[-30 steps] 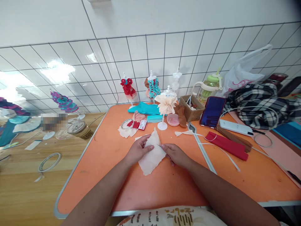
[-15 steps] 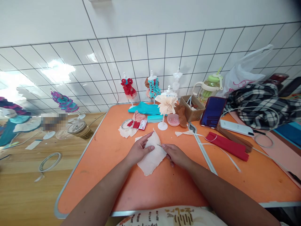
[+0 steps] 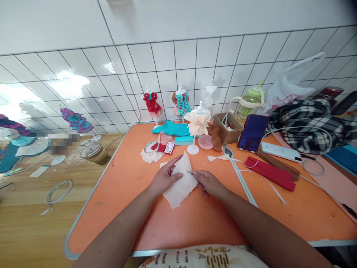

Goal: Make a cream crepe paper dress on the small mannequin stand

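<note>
A pale, cream sheet of thin crinkled paper (image 3: 176, 195) is held up over the orange table (image 3: 212, 227). My left hand (image 3: 166, 179) grips it from the left, thumb pressed on the front and fingers partly behind. From the right, my right hand (image 3: 209, 182) pinches a small pointed metal tool (image 3: 189, 172), its tip against the paper near the right edge. Most of the tool is covered by my fingers, so I cannot tell its kind. Just beyond the paper stands a small white dress form (image 3: 198, 111) wearing a cream ruffle.
Farther back are two decorated dress forms (image 3: 152, 104), turquoise paper (image 3: 170, 128), a tape roll (image 3: 151, 146), a pink dish (image 3: 205, 142) and a cardboard box (image 3: 232, 134). A phone (image 3: 253, 133), red paper (image 3: 269, 173) and a white cable lie right. Left, a lidded cup (image 3: 95, 152) stands on the wooden table.
The paper's upper tip has shifted slightly to the right, and the metal tip shows at a slightly different angle. Both hands stay almost in place.
</note>
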Tool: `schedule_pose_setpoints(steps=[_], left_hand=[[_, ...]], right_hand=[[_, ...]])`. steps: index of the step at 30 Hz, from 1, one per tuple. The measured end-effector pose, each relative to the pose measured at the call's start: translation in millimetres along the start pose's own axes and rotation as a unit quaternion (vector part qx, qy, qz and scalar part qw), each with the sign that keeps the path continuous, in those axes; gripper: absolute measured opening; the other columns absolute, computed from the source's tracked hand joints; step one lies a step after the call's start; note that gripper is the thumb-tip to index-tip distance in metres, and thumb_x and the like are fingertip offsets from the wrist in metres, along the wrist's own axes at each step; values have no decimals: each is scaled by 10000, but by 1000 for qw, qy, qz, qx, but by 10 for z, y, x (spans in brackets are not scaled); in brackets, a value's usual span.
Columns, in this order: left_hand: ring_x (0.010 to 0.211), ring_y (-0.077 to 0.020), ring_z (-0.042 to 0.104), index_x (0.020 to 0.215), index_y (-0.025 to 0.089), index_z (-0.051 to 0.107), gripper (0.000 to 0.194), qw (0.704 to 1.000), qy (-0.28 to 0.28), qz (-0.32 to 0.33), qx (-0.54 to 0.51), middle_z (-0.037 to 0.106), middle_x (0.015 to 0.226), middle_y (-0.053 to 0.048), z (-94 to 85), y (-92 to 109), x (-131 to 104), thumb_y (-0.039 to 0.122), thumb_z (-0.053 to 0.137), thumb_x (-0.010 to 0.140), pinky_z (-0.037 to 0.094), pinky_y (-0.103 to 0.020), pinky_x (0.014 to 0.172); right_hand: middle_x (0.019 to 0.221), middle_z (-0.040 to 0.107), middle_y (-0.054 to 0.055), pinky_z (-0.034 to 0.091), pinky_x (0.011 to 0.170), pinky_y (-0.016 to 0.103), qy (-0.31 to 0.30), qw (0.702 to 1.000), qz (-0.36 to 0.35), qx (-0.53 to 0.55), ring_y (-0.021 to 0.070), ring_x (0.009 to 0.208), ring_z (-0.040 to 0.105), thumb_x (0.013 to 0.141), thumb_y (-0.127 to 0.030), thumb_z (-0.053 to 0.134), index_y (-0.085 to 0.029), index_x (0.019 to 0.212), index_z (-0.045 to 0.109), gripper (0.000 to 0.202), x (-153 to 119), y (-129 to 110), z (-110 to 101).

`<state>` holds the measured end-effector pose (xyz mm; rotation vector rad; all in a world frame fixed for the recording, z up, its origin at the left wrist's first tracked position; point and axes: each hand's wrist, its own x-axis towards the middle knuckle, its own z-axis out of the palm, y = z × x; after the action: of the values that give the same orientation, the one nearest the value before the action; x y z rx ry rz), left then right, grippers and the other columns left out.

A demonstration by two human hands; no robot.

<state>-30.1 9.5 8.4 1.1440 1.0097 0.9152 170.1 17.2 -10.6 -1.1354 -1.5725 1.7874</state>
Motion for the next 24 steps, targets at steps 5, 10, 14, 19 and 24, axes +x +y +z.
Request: schedule_pose_setpoints(steps=[5, 10, 14, 19, 24], left_hand=[[805, -181, 648, 1393, 273, 378, 808, 998, 46, 22, 29, 682, 1006, -67, -25, -1, 8, 349, 746, 677, 488, -300, 760], [725, -148, 624, 1407, 275, 344, 808, 999, 33, 18, 37, 677, 899, -34, -28, 8, 0, 349, 729, 700, 481, -258, 685], [660, -121, 591, 1424, 284, 290, 809, 999, 28, 21, 36, 631, 809, -3, -37, 1, -4, 330, 706, 731, 458, -208, 572], [708, -145, 618, 1427, 280, 276, 818, 1000, 3, 23, 12, 635, 873, -28, -11, -6, -17, 323, 705, 732, 488, -227, 596], [717, -152, 626, 1431, 273, 262, 859, 1000, 2, 23, 17, 644, 864, -25, 63, 9, -32, 291, 728, 710, 480, -221, 595]], right_hand=[[572, 305, -70, 316, 302, 181, 0, 1000, 20, 3, 56, 395, 283, 805, -661, 425, -190, 705, 462, 483, 0, -24, -8], [566, 297, -72, 296, 306, 186, 4, 1000, 20, -6, 57, 395, 272, 802, -668, 419, -190, 694, 455, 491, -6, -48, -13], [561, 326, -68, 318, 303, 181, -7, 999, 40, 17, 61, 400, 292, 797, -675, 420, -195, 685, 428, 492, -10, -35, -16], [554, 351, -63, 338, 308, 184, -20, 999, 25, 11, 69, 406, 318, 798, -685, 406, -191, 698, 457, 506, 7, 1, 5], [563, 384, -48, 347, 308, 195, 1, 1000, 14, 15, 88, 433, 373, 807, -667, 416, -189, 723, 504, 493, 15, 24, 40]])
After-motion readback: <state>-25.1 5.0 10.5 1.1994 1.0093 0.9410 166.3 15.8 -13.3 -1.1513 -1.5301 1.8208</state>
